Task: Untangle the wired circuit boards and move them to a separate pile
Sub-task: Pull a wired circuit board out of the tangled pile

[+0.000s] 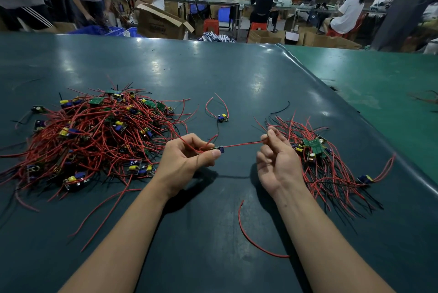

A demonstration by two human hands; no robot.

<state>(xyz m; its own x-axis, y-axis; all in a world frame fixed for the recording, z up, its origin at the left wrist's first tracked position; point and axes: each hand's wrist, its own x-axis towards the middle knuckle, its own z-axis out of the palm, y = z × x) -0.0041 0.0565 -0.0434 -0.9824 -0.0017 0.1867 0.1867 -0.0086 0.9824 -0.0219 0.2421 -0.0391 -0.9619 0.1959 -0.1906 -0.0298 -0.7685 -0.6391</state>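
Observation:
A big tangled heap of small circuit boards with red and black wires [94, 136] lies on the left of the dark green table [213, 74]. A smaller sorted pile [317, 157] lies on the right. My left hand [187, 162] pinches one small board [219, 149] between thumb and fingers above the table. From that board a red wire [244, 143] stretches to my right hand [275, 157], which pinches its far end between thumb and forefinger, next to the right pile.
A single board with looped red wires [222, 119] lies alone between the piles. A loose red wire [256, 243] curls by my right forearm. Behind the table's far edge are cardboard boxes [161, 22], blue crates and several people working at benches.

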